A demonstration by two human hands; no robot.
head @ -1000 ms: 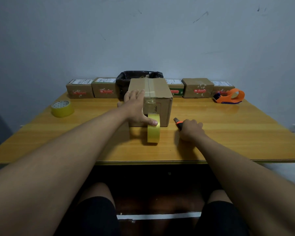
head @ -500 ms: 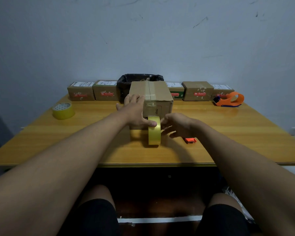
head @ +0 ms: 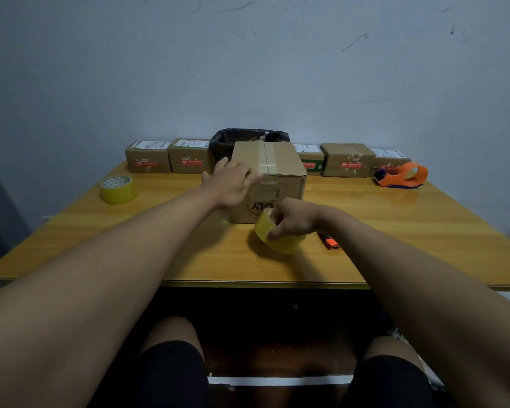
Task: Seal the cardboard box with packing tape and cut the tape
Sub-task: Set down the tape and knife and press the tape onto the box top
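a person's left hand [head: 231,184] lies flat on the taped cardboard box [head: 268,184] at mid-table, while the right hand [head: 292,219] grips a yellow tape roll [head: 277,235] in front; an orange cutter [head: 331,242], seemingly, lies beside.

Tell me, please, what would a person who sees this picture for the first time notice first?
First, the cardboard box in the middle of the wooden table, with the left hand pressed on its near top edge. Just in front of it, the right hand grips a yellow tape roll. Then the bright orange tape dispenser at the far right and a second yellow roll at the far left.
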